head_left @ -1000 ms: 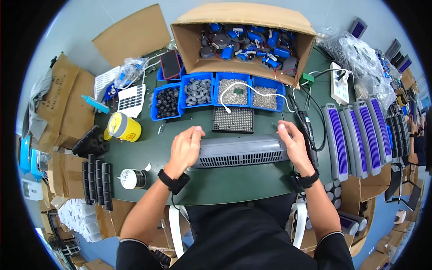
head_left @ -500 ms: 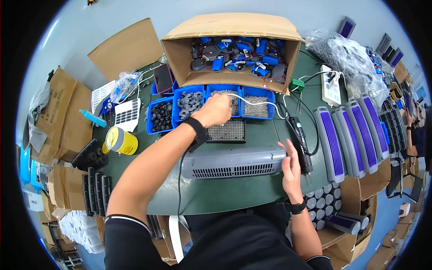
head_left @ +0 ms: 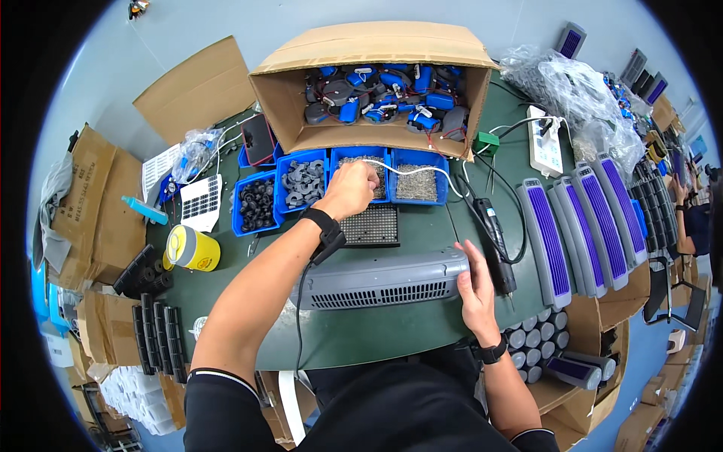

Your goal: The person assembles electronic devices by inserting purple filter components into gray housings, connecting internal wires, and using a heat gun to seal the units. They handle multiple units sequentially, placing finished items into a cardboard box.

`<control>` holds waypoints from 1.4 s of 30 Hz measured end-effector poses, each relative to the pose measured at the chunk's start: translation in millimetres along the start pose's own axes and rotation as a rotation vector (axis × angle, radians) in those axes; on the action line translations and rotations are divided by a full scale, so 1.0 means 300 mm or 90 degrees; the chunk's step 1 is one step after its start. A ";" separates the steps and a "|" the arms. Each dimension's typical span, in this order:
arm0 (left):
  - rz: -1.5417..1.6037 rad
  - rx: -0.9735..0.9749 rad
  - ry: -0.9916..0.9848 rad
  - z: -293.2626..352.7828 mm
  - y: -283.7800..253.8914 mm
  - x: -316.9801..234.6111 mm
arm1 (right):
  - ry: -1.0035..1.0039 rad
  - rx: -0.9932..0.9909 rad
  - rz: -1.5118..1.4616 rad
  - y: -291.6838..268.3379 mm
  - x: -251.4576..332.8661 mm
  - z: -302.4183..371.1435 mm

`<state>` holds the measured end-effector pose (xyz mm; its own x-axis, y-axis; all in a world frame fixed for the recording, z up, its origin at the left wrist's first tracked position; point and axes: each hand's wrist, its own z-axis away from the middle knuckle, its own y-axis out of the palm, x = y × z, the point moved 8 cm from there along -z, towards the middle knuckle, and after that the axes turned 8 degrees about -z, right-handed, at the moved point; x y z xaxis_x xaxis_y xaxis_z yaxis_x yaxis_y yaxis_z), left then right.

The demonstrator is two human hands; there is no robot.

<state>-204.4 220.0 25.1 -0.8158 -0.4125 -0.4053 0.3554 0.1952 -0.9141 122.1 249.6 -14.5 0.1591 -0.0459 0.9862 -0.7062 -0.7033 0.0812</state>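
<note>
Housing [head_left: 380, 282]: long grey slotted shell lying on the green table [head_left: 392, 339], nearer the body than the left hand and just left of the right hand.
Left hand [head_left: 352, 188]: fingers curled at the front of a blue bin [head_left: 361, 151] of small silvery pieces [head_left: 382, 179]; whether anything is pinched cannot be told.
Right hand [head_left: 474, 290]: open, fingers extended along the housing's right end, apparently touching it without a grip; a push there could slide or turn the shell.
Silvery pieces: a loose pinch could drop some onto the perforated tray [head_left: 373, 226], just below the left hand.
White cable [head_left: 422, 172]: crosses the bins beside the left fingers; a snag could flick pieces out.
Wrist cable [head_left: 300, 331]: hangs from the left wrist past the housing's left end; sweeping the arm could drag the shell.
Screwdriver-like tool [head_left: 493, 245]: just right of the right hand; an outward knock could roll it.
</note>
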 end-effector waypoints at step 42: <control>0.761 0.226 -0.181 0.836 0.153 -0.287 | -0.150 0.231 0.141 0.284 0.268 0.206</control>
<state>-3.3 41.3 14.8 0.2047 -0.3289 -0.9219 0.9345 0.3460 0.0841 117.4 142.3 63.0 0.2134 -0.3522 0.9113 -0.4614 -0.8585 -0.2237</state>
